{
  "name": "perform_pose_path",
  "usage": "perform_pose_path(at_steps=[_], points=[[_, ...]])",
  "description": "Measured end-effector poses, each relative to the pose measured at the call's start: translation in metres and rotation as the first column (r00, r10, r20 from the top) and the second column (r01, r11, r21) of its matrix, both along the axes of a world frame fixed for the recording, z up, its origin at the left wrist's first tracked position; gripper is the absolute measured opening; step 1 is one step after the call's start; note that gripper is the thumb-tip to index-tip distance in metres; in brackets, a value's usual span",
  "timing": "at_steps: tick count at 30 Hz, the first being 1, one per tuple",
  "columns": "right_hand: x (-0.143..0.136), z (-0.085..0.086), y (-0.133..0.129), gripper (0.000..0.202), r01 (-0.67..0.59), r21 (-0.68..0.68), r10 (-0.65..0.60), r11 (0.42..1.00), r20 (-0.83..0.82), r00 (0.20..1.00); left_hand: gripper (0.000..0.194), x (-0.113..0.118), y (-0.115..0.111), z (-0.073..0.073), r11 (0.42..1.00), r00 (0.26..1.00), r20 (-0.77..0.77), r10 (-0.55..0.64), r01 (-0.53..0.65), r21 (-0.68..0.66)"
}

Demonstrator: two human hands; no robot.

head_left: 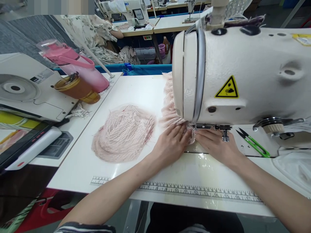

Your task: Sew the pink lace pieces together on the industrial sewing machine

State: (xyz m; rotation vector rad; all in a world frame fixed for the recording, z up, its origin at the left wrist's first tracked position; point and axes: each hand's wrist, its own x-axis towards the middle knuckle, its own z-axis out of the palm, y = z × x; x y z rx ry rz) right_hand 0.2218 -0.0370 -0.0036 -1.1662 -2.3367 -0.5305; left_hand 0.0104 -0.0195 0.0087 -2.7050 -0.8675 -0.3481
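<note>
Under the needle end of the sewing machine (238, 74) lies a strip of pale pink ruffled fabric (168, 110), running back along the machine head's left side. My left hand (173, 140) rests flat on its near end, fingers stretched forward. Close by on the right, my right hand (218, 144) has its fingers together at the fabric's edge, closed on it; the presser foot area (211, 127) partly hides them. Left of my hands, a rounded pile of pale pink fabric pieces (123, 134) with loose threads lies on the white table (143, 87).
Green-handled thread snips (255, 142) lie right of my right hand, beside white cloth (295, 166). A printed ruler (184, 191) runs along the front edge. At left stand a pink bottle (80, 68), a brown cup (77, 89) and a white machine (29, 85). A person's floral sleeve (92, 29) shows behind.
</note>
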Motion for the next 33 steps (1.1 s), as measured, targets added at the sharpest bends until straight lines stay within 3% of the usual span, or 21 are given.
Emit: perform_pose_path(at_steps=[5,11,16,20,26,33], points=[[0.004,0.001,0.002,0.017,-0.002,0.02,0.003,1.0,-0.018,1.0,0.036,0.002,-0.002,-0.001,0.999,1.0,-0.003,0.022,-0.022,0.024],[0.006,-0.002,0.004,0.024,-0.016,-0.191,-0.027,0.981,-0.217,0.976,0.035,0.005,-0.004,-0.004,0.997,0.999,0.006,0.046,-0.046,0.069],[0.005,-0.008,0.006,0.026,0.026,-0.286,-0.099,0.958,-0.245,0.965,0.036,0.006,-0.003,-0.006,0.997,0.998,0.025,0.051,-0.053,0.058],[0.006,-0.008,0.006,0.027,0.006,-0.244,-0.065,0.97,-0.233,0.97,0.035,0.004,-0.002,-0.005,0.999,0.998,0.055,0.0,-0.003,0.052],[0.007,0.002,-0.002,0.013,-0.077,-0.039,0.074,0.996,-0.086,0.994,0.033,-0.006,0.005,-0.005,0.99,0.989,0.053,-0.14,0.139,0.02],[0.003,-0.002,-0.007,0.016,-0.035,-0.121,0.028,0.992,-0.06,0.998,0.034,-0.016,0.015,-0.003,0.981,0.981,0.103,-0.165,0.174,-0.086]])
